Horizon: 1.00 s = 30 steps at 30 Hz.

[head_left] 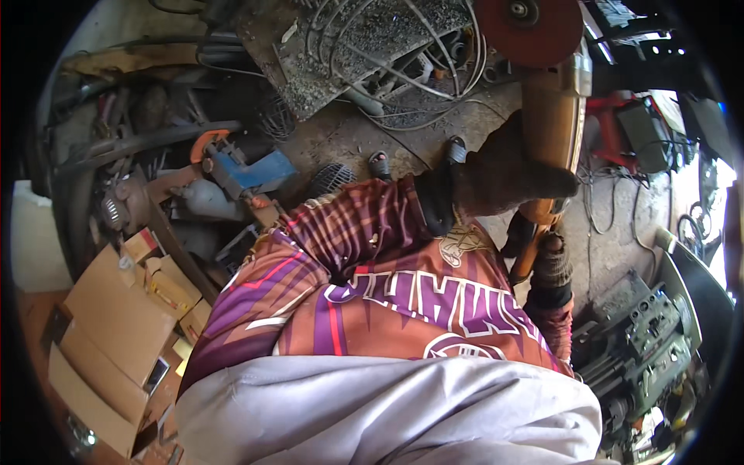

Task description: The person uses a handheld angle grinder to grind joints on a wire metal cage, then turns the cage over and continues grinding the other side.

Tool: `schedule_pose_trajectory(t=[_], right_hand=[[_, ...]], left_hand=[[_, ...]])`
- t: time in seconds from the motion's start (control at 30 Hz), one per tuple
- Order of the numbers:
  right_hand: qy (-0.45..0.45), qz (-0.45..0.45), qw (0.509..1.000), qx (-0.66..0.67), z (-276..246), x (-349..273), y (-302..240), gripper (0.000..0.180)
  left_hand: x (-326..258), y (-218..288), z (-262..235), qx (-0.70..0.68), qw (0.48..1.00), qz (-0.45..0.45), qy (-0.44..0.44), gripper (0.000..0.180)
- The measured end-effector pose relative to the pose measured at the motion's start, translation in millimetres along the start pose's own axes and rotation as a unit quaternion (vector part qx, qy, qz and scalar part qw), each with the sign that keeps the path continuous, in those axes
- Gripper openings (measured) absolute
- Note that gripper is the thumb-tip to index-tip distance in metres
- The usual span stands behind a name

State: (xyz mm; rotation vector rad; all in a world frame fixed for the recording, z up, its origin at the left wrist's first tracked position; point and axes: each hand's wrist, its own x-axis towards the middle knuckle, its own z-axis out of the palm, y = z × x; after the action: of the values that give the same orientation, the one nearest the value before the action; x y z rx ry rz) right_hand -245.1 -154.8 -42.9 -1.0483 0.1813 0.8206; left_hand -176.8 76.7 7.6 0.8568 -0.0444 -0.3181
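Note:
An orange-yellow angle grinder (552, 108) is held upright in front of my body, right of the middle, its red-brown disc (535, 40) at the top edge of the view. My left hand (508, 174), in a dark glove, is wrapped around the grinder's body. Lower down, close to my shirt, my right hand (552, 262) in a worn glove is closed on the rear handle. Left of the disc, a frame of bent metal rings (403, 74) rests on a metal worktop (310, 74) strewn with dark grit. No contact shows between disc and rings.
At the left stand a blue metal tool (252, 169), a grey motor-like body (205, 200) and opened cardboard boxes (116, 325). On the right are a green-grey machine (651, 349), a red plastic stool (612, 128) and loose cables (593, 201) across the floor. My sandalled feet (380, 164) show below the worktop.

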Motion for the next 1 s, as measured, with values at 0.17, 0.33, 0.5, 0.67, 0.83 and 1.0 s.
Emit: schedule_pose_trajectory(t=[0.17, 0.33, 0.5, 0.67, 0.83, 1.0], right_hand=[[0.129, -0.036, 0.940, -0.313, 27, 21, -45, 0.076], [0.119, 0.028, 0.942, -0.312, 23, 45, -53, 0.051], [0.004, 0.074, 0.979, -0.188, -6, 81, -104, 0.040], [-0.012, 0.098, 0.973, -0.208, -19, 136, -133, 0.040], [-0.040, 0.099, 0.961, -0.255, -14, 180, -166, 0.040], [-0.074, 0.079, 0.950, -0.293, -4, 221, -185, 0.035]], left_hand=[[46, -25, 6, 0.076, 0.981, 0.065, 0.164, 0.054], [63, -11, -6, 0.134, 0.980, 0.093, 0.118, 0.055], [73, 12, -10, 0.156, 0.984, 0.056, 0.068, 0.067], [41, 4, -44, 0.322, 0.936, -0.076, 0.118, 0.076], [-8, 34, -38, 0.228, 0.946, -0.090, 0.215, 0.065], [-41, 32, -29, 0.219, 0.930, -0.028, 0.295, 0.058]])
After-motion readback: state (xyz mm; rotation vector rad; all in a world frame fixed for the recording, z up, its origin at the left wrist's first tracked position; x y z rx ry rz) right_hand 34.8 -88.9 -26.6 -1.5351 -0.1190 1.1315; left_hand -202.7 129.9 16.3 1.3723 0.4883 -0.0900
